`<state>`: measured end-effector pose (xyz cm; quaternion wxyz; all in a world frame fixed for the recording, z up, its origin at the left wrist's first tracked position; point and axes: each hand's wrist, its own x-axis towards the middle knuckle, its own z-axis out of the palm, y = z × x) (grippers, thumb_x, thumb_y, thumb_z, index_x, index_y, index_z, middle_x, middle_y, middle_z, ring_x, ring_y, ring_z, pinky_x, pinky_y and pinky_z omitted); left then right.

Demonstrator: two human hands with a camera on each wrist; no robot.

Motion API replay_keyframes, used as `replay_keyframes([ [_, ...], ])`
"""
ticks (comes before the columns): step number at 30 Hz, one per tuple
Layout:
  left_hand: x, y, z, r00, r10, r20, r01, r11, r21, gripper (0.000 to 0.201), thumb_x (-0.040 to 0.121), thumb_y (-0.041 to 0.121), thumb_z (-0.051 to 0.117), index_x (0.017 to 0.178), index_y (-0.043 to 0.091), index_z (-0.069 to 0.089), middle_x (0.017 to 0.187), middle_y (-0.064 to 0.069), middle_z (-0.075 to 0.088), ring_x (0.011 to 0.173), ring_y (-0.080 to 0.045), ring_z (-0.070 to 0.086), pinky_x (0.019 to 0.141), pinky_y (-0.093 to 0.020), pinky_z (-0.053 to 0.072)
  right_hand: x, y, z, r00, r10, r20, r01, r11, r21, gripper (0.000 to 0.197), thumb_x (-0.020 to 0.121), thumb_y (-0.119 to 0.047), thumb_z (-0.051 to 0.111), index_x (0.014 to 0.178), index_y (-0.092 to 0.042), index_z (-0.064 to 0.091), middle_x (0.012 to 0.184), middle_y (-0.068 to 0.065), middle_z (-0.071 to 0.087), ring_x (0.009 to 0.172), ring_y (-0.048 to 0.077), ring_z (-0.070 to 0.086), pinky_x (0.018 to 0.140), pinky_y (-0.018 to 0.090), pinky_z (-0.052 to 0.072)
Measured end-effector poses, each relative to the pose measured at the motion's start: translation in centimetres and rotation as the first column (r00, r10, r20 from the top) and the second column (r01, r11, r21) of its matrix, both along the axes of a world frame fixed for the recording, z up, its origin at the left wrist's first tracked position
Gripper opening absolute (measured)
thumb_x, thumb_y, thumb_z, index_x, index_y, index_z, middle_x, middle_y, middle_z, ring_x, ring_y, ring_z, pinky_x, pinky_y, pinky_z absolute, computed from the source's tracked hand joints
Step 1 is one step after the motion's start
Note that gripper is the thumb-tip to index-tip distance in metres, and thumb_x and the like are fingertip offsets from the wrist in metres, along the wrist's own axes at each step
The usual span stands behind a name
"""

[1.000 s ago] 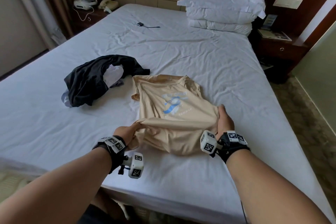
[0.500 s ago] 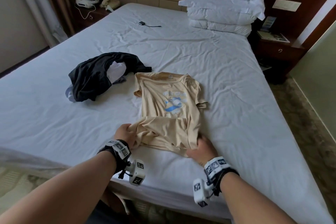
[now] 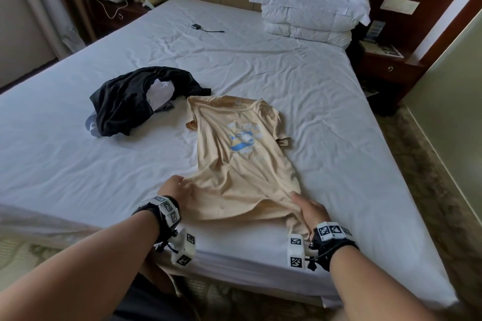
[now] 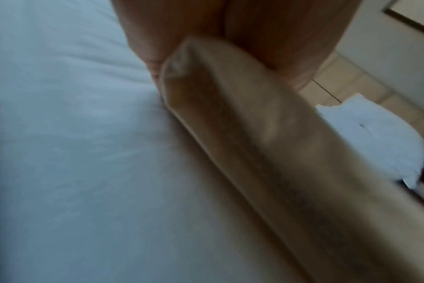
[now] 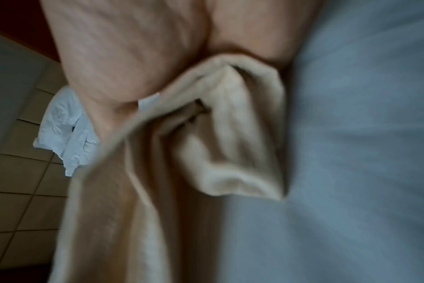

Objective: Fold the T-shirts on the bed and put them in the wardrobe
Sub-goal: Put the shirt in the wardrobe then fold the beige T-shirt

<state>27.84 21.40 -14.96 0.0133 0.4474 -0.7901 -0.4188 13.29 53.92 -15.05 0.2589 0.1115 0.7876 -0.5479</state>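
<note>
Presently, the unfolded beige T-shirt (image 3: 234, 164) is gripped at its hem by the left hand (image 3: 176, 189) and right hand (image 3: 310, 210), while the dark pile (image 3: 135, 99) at ten o'clock is left untouched.

Beige T-shirt (image 3: 234, 164) with blue print, black garment (image 3: 125, 101), white sheet (image 3: 260, 65).

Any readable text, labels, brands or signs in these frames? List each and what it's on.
None can be read.
beige T-shirt: blue and white chest print with lines of lettering, too blurred to read.
neck label inside the collar: too small to read.
wrist markers: black and white coded squares, no words.
wall plate by the headboard: nothing legible.
booklets on the right nightstand: print too small.
Wrist views: no text.
</note>
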Motion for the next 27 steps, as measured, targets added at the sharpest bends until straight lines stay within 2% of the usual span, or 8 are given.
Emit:
replay_keyframes([
  [4,0.3,0.9,0.9,0.991,-0.116,0.074,0.116,0.993,-0.005,0.039,0.081,0.048,0.068,0.102,0.017,0.055,0.096,-0.002,0.068,0.084,-0.024,0.065,0.078,-0.035,0.054,-0.1,0.0,0.1,0.998,-0.032,-0.049,0.033,0.999,0.026,0.026,0.077,-0.029,0.082,0.091,-0.009,0.074,0.087,0.011,0.077,0.087,0.032,0.074,0.084,0.043,0.060],
  [8,0.1,1.4,1.8,0.967,-0.186,0.174,0.197,0.979,-0.045,0.061,0.072,0.072,0.048,0.093,0.017,0.063,0.072,0.000,0.072,0.069,-0.023,0.068,0.073,-0.034,0.053,-0.1,1.0,0.0,0.993,0.022,-0.119,0.005,0.975,0.220,0.013,0.084,-0.024,0.070,0.081,-0.011,0.071,0.085,0.010,0.075,0.084,0.029,0.070,0.076,0.036,0.057],
  [12,0.2,1.4,1.8,0.955,-0.202,0.219,0.230,0.967,-0.108,0.031,0.085,0.030,0.062,0.110,0.011,0.059,0.100,-0.010,0.070,0.095,-0.029,0.066,0.084,-0.034,0.050,0.5,1.9,-0.5,0.981,0.062,-0.183,-0.003,0.952,0.305,0.033,0.083,-0.043,0.065,0.075,-0.011,0.070,0.069,0.009,0.070,0.072,0.032,0.070,0.067,0.042,0.061],
  [16,0.4,1.1,1.4,0.959,-0.164,0.230,0.181,0.982,-0.055,0.043,0.090,0.041,0.044,0.114,0.007,0.056,0.114,-0.018,0.066,0.105,-0.033,0.063,0.085,-0.035,0.046,0.4,3.1,-0.3,0.993,0.101,0.063,-0.110,0.981,0.159,0.057,0.067,-0.058,0.083,0.095,-0.009,0.074,0.083,0.017,0.077,0.071,0.033,0.075,0.064,0.037,0.060],
  [18,0.7,0.7,0.9,0.950,-0.165,0.264,0.212,0.964,-0.159,0.036,0.090,0.027,0.058,0.121,0.009,0.055,0.114,-0.016,0.067,0.106,-0.034,0.064,0.084,-0.035,0.048,0.5,3.7,0.3,0.975,0.157,0.159,-0.175,0.979,0.108,0.076,0.052,-0.051,0.092,0.106,-0.001,0.072,0.098,0.023,0.075,0.079,0.031,0.071,0.072,0.041,0.054],
  [21,1.0,0.8,0.2,0.954,-0.166,0.251,0.221,0.953,-0.208,0.035,0.089,0.017,0.064,0.122,0.007,0.056,0.111,-0.016,0.068,0.103,-0.035,0.066,0.080,-0.036,0.049,1.1,3.4,1.6,0.981,0.108,0.159,-0.091,0.989,-0.113,0.062,0.063,-0.017,0.089,0.113,0.009,0.065,0.091,0.021,0.075,0.076,0.030,0.071,0.071,0.037,0.056],
  [24,1.0,1.0,0.5,0.952,-0.174,0.252,0.228,0.953,-0.200,0.034,0.090,0.016,0.065,0.121,0.006,0.056,0.112,-0.018,0.068,0.104,-0.036,0.066,0.081,-0.037,0.048,1.9,2.7,3.2,0.993,0.067,0.098,-0.048,0.982,-0.182,0.040,0.058,-0.013,0.078,0.092,-0.001,0.063,0.068,0.008,0.066,0.060,0.022,0.063,0.057,0.027,0.046],
  [27,1.3,0.8,0.3,0.950,-0.186,0.251,0.240,0.949,-0.204,0.037,0.089,0.017,0.066,0.122,0.006,0.056,0.112,-0.018,0.068,0.104,-0.035,0.066,0.085,-0.039,0.051,1.7,2.6,2.4,0.997,0.046,0.067,-0.034,0.985,-0.171,0.067,0.048,-0.016,0.074,0.111,0.005,0.064,0.088,0.013,0.067,0.077,0.027,0.063,0.065,0.030,0.046],
])
